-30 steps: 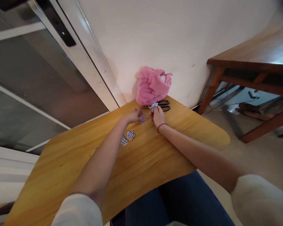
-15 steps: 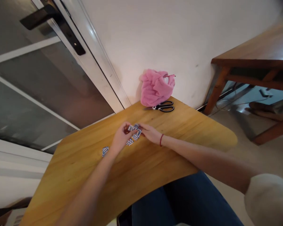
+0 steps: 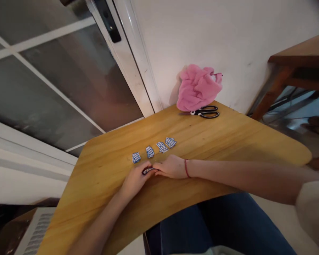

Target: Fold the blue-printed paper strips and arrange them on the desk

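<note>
Near the middle of the table, my left hand (image 3: 134, 180) is closed around a small stack of printed cards (image 3: 148, 171). My right hand (image 3: 174, 166), wearing a red cord at the wrist, meets it from the right. Its fingertips pinch the other end of the same stack. Most of the stack is hidden by the fingers. Just beyond the hands, several small piles of blue-and-white cards lie in a slanting row: a left pile (image 3: 136, 157), then another pile (image 3: 150, 152), a third pile (image 3: 162, 147) and a far right pile (image 3: 170, 142).
Black-handled scissors (image 3: 206, 112) lie at the table's back corner, against a bunched pink cloth (image 3: 199, 86) by the wall. The wooden table (image 3: 95, 184) borders a glazed door (image 3: 79, 71) on the left. A second wooden table (image 3: 303, 53) stands to the right.
Both hands have come nearer my body, away from the cards they were over. Several separate piles now show beyond them. The view has shifted left.
</note>
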A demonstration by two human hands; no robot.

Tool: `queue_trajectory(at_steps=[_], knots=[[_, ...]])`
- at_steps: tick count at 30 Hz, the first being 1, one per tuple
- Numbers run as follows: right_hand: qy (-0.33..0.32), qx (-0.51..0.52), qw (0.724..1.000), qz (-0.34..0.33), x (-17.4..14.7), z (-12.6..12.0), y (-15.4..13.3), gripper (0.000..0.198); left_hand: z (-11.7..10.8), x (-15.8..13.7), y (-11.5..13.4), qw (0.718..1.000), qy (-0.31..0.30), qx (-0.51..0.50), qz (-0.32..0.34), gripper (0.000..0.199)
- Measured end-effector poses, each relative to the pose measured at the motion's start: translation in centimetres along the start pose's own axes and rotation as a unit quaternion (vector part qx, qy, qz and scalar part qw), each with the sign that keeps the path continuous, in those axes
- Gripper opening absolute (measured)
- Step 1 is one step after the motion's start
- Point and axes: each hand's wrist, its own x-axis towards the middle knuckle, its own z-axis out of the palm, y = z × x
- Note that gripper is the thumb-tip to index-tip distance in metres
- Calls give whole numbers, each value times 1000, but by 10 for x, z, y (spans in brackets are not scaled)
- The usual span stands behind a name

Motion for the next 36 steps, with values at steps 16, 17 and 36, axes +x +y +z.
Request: queue_trajectory(at_steps=[16,17,36], knots=[[40,46,998,-12,-4,3,6,31,-21,-8,-1,985,-159,-43,-48,17],[48,46,998,-20,-4,3,6,30,-24,-7,-3,982,-172,-63,-45,16],[42,-57,993,-93,-12,4,7,32,-19,-11,0,990,-139,-2,-12,28]])
